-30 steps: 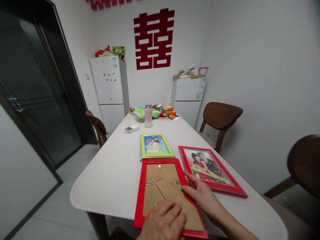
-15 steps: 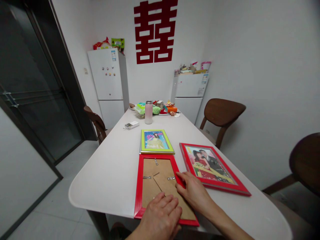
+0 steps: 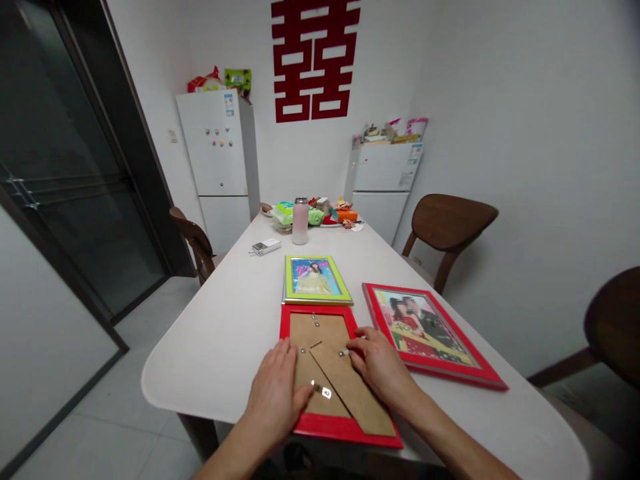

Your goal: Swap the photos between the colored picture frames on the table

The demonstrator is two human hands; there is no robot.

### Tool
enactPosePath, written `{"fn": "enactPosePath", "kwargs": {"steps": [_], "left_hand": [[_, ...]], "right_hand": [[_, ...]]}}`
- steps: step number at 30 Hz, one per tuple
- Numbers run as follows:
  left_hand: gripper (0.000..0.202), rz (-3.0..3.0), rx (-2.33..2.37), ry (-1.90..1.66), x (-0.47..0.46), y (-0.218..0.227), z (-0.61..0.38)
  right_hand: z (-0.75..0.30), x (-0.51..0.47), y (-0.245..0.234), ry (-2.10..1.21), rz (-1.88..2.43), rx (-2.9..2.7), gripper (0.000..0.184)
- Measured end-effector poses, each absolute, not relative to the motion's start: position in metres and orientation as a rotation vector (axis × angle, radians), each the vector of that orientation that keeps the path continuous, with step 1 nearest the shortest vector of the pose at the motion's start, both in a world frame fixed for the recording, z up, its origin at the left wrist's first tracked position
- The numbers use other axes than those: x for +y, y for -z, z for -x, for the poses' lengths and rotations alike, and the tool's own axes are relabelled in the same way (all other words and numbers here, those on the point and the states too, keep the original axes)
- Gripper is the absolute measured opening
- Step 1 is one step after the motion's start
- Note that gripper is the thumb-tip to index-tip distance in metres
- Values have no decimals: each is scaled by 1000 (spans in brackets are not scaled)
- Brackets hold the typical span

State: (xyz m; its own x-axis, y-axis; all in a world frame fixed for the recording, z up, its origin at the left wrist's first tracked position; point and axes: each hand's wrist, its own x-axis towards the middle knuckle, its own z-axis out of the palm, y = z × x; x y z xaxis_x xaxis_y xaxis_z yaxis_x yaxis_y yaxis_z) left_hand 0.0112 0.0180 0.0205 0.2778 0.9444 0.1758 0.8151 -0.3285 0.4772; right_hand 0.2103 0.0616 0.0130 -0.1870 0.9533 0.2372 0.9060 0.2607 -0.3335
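Observation:
A red picture frame [image 3: 325, 425] lies face down at the table's near edge, its brown backing board [image 3: 327, 367] showing. A strut cut in the board slants toward the lower right. Metal clips sit around the board; the bottom clip [image 3: 321, 389] and the right clip [image 3: 343, 353] show best. My left hand [image 3: 270, 393] rests over the frame's left side, fingers stretched and thumb apart near the bottom clip. My right hand [image 3: 383, 367] lies over the right side, its fingers bent and apart, fingertips at the right clip.
A green picture frame [image 3: 349, 295] lies face up beyond the red one. Another red frame [image 3: 440, 373] with a couple's picture lies to the right. A pink bottle [image 3: 300, 223], a small white device [image 3: 266, 247] and a heap of packets [image 3: 283, 215] stand farther back.
My left hand has moved left from the bottom of the board to the frame's left side, uncovering the bottom clip. My right fingers have shifted from the red edge inward to the right clip.

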Motion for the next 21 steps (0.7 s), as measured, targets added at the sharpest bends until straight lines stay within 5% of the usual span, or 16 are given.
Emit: {"fn": "enactPosePath", "kwargs": {"steps": [21], "left_hand": [[55,-1997,1593,-897,23,-4,1]], "right_hand": [[-178,63,-26,-142,1496,-2304,27]]}}
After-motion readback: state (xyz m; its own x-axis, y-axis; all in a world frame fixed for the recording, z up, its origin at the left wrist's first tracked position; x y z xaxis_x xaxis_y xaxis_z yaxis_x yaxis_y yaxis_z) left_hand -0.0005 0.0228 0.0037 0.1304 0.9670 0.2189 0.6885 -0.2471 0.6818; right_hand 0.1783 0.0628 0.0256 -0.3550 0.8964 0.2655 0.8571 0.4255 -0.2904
